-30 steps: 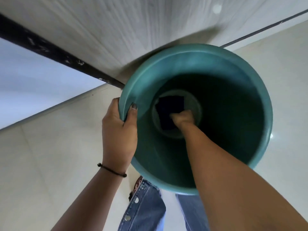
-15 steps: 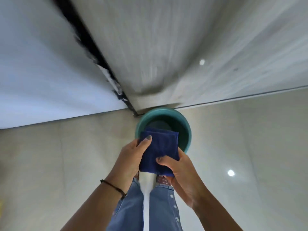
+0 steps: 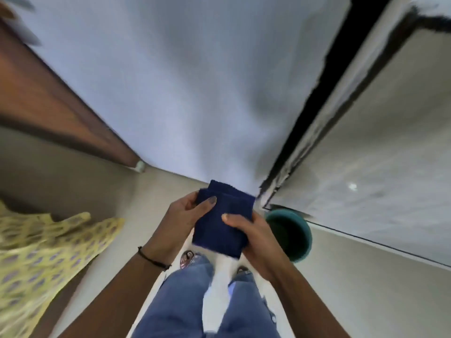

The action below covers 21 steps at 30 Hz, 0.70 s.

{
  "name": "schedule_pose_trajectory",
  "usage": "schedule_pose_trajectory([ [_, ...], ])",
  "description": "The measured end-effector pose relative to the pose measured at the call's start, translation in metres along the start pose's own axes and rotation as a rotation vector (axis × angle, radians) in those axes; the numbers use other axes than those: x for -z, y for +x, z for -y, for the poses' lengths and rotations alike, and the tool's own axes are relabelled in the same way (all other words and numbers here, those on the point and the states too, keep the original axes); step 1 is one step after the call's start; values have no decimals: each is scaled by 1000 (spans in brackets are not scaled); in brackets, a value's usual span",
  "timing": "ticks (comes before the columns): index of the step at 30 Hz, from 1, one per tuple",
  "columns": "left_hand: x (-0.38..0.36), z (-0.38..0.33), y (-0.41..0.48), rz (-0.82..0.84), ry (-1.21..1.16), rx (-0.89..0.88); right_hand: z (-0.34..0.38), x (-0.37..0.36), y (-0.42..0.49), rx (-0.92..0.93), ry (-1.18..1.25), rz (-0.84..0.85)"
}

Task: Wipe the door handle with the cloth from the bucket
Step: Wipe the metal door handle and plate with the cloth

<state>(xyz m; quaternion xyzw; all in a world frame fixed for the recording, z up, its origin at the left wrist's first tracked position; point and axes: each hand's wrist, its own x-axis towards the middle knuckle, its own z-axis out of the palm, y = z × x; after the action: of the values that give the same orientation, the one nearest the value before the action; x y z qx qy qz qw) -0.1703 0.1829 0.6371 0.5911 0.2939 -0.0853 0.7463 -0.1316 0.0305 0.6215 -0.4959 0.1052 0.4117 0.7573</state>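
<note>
While the bucket (image 3: 296, 236) stands on the floor (image 3: 366, 276) to the right, 2 hands, left hand (image 3: 180, 222) and right hand (image 3: 253, 236), clamp their fingers on the folded cloth (image 3: 223, 223) above the jeans (image 3: 207, 303).

The folded cloth (image 3: 223, 228) is deep navy blue, and the bucket (image 3: 296, 234) is teal with a dark inside. The jeans (image 3: 180, 301) are mid-blue, the wristband (image 3: 152, 258) black, the fabric (image 3: 36, 259) at the left yellow with a small greyish repeating motif, and the door (image 3: 44, 103) reddish brown.
</note>
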Motion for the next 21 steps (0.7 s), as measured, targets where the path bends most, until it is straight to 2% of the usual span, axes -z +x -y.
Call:
schedule_pose_trajectory([
  [6, 128, -25, -17, -305, -147, -123, -9, -112, 37, -13, -162, 4],
  [9, 202, -45, -19, -394, -185, -189, -16, -171, 69, 46, -217, 9],
  [16, 366, -114, -21, -508, -16, -345, -27, -320, 139, 165, -273, -10],
  [21, 443, -181, 21, -640, 175, -496, -7, -411, 184, 432, -420, -100],
])
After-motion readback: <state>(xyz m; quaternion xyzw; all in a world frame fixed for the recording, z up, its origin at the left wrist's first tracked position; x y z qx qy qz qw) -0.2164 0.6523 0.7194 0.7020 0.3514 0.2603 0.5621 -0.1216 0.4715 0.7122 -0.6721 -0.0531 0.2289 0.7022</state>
